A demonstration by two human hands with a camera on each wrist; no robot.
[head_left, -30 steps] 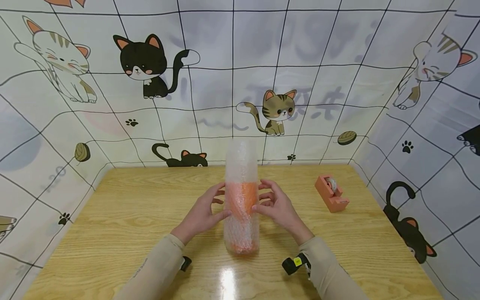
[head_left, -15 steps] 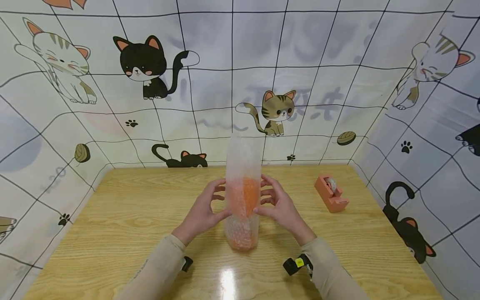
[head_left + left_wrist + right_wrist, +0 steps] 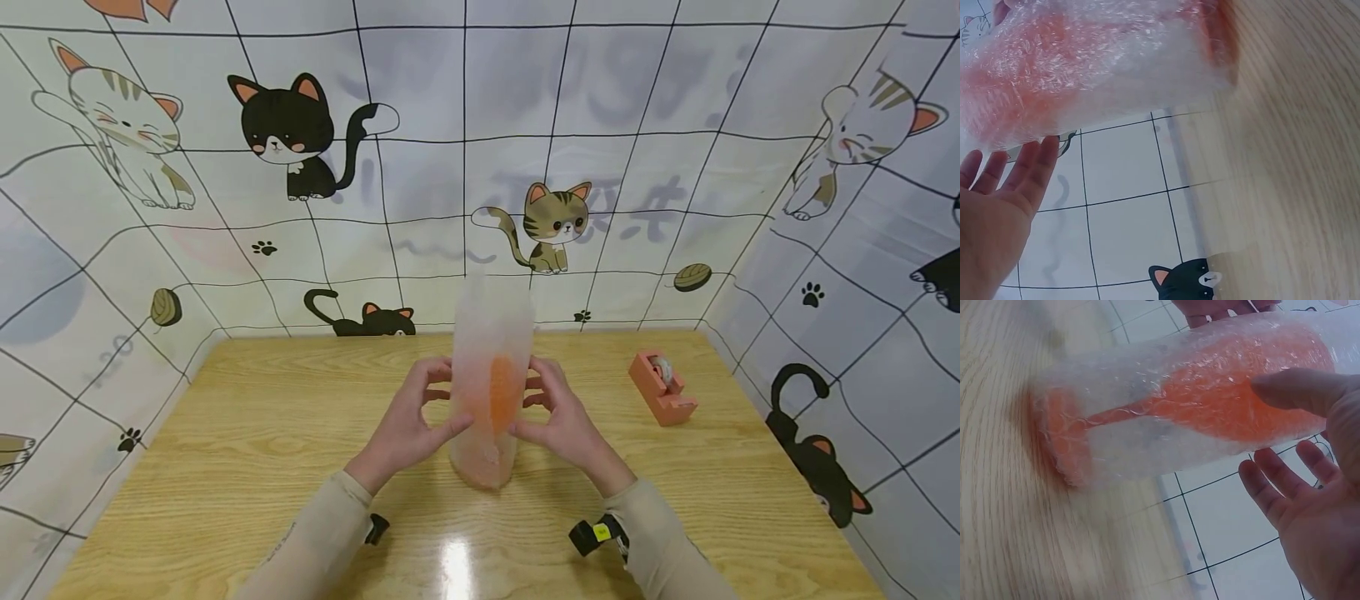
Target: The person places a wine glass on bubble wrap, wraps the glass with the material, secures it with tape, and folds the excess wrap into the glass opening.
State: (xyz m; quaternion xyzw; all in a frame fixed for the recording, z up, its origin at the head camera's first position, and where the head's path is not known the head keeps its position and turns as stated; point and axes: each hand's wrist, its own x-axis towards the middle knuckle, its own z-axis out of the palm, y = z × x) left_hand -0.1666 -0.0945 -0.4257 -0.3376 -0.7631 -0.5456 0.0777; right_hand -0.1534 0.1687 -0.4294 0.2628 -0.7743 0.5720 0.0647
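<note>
An orange wine glass (image 3: 1210,394) stands upright inside a sleeve of clear bubble wrap (image 3: 491,321), its bowl, stem and foot showing through in the right wrist view. The wrap rises well above the bowl. My left hand (image 3: 408,421) holds the wrapped glass from the left, thumb on the front and fingers along the side. From the right, my right hand (image 3: 558,421) grips it likewise, the thumb pressing the wrap over the bowl. In the left wrist view the left fingertips (image 3: 1047,150) touch the wrap's edge.
A pink tape dispenser (image 3: 663,387) with a roll of tape stands at the right rear of the wooden table (image 3: 300,383). Cloth walls (image 3: 420,92) printed with cats and grid lines enclose the table at the back and both sides.
The wrapped glass has turned between both hands, its orange bowl shifting right under the wrap. Its lower end now sits slightly farther from me. The hands have barely moved.
</note>
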